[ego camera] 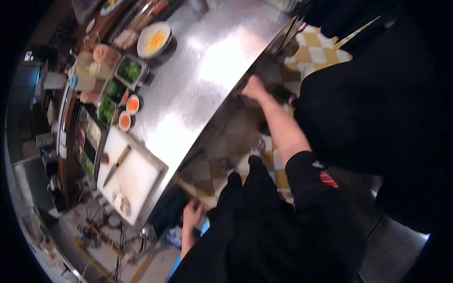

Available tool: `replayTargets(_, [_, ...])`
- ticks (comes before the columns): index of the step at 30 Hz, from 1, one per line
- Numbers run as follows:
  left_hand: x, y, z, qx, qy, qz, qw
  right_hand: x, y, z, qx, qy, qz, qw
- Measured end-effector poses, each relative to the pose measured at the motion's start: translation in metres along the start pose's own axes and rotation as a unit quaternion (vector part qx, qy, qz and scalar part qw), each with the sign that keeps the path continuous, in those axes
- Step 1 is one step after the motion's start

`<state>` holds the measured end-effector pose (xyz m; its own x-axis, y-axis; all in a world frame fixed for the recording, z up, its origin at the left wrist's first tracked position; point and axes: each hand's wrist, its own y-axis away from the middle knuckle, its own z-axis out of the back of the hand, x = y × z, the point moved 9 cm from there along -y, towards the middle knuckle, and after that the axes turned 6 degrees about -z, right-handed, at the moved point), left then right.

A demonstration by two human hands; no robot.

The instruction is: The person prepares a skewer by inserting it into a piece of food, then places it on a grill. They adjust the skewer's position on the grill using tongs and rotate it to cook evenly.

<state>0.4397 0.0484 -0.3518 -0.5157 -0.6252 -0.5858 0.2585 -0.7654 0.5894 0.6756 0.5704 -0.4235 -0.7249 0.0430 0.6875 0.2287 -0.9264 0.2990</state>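
My right hand (pixel 254 87) is closed into a fist beside the front edge of a stainless steel counter (pixel 180 85). Something dark is at its fingers, too blurred to name. Lower down, near the counter's near corner, my left hand (pixel 193 213) hangs with curled fingers; whether it holds anything is unclear. Closest to it on the counter is a white cutting board (pixel 141 180). On the board lie a knife (pixel 118 164) with a light brown handle, a pale piece of food (pixel 121 203) and a small dark red piece (pixel 104 158).
A white bowl (pixel 143 44) holds yellow chunks. Metal containers of greens (pixel 130 70) and two small cups of orange food (pixel 132 105) (pixel 124 121) line the counter's far side. A person in dark clothes (pixel 354 116) stands close at right. Cables (pixel 118 244) lie lower left.
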Motion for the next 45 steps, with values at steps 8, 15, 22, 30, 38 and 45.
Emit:
replayTargets(8, [0.154,-0.137,0.012,-0.474,0.264,0.251,0.801,-0.019,0.016,0.012,-0.019,0.016,-0.042,0.999])
replayTargets(15, [0.046,-0.1,0.028,-0.58,0.24,0.388,0.675,-0.032,0.032,0.028,0.063,0.048,-0.111,0.991])
replayTargets(22, [0.016,-0.066,-0.027,-0.576,0.294,0.126,0.752,-0.104,0.097,0.026,0.074,0.002,-0.092,0.993])
replayTargets(30, [-0.027,-0.019,-0.125,-0.03,0.033,-0.032,0.998,-0.338,0.375,-0.08,0.183,-0.085,-0.341,0.918])
replayTargets(38, [-0.131,-0.03,-0.188,0.064,-0.14,-0.175,0.972,-0.367,0.509,-0.097,0.116,-0.205,-0.524,0.818])
replayTargets(45, [-0.153,-0.03,-0.183,0.02,-0.065,-0.213,0.975,-0.27,0.381,-0.027,-0.009,-0.257,-0.23,0.939])
